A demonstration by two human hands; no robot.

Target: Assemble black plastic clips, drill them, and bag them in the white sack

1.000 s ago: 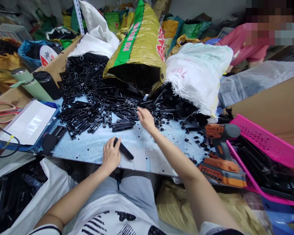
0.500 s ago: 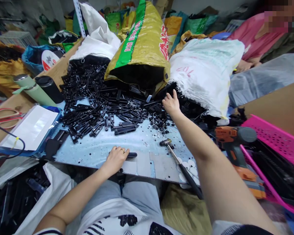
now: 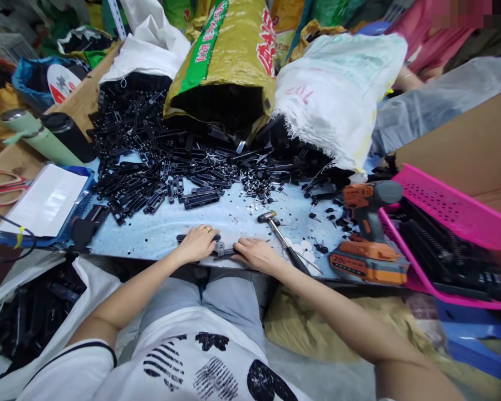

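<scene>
Near the front edge of the blue-covered table, my left hand (image 3: 198, 243) is closed over a slim black bar-shaped part (image 3: 216, 238) and rests on the table. My right hand (image 3: 256, 255) comes in from the right, its fingers closed on the end of a second black part (image 3: 226, 252). The two parts lie close together between my hands; fingers hide whether they are joined. Just right of my right hand lies a hammer (image 3: 281, 235) with a black grip. Ahead is a pile of similar black parts (image 3: 146, 184), with loose screws (image 3: 259, 186) beside it.
An orange cordless drill (image 3: 365, 234) and a pink basket (image 3: 455, 206) of black parts stand at right. Open sacks, one yellow (image 3: 234, 61) and one white (image 3: 338, 94), lean at the back. Scissors (image 3: 4, 186), papers (image 3: 45, 195) and bottles (image 3: 42, 136) sit at left. Another person's arm (image 3: 409, 78) shows behind.
My right hand has come back from the parts beneath the white sack to the front edge, now with a black part beside my left hand. The view has tilted downward.
</scene>
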